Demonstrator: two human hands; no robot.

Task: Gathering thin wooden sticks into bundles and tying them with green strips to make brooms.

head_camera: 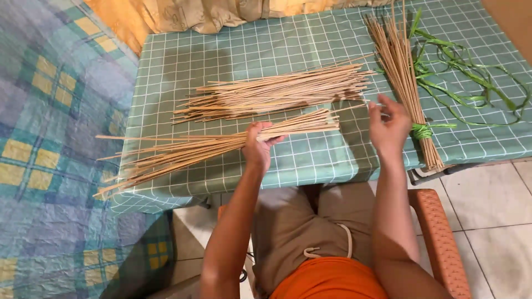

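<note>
On the left of the view a blue and yellow plaid blanket (50,138) spreads over a wide surface, and beside it stands a table covered with a green checked cloth (249,50). At the table's near edge sits an orange woven chair (440,232), on which the person is seated. On the cloth lies a loose pile of thin sticks (277,91), fanned out lengthwise across the middle. Just below it, a gathered bunch of sticks (188,149) reaches out past the table's left edge; the left hand (257,145) is clamped around this bunch near its right end, fingers curled over the top. To the right, a tied bundle of sticks (402,72) lies nearly upright in the view, bound near its lower end with a green strip (424,130). Loose green ribbon strands (471,83) curl beside it. The right hand (388,124) hovers between the pile and the tied bundle, fingers spread apart, holding nothing that can be made out.
</note>
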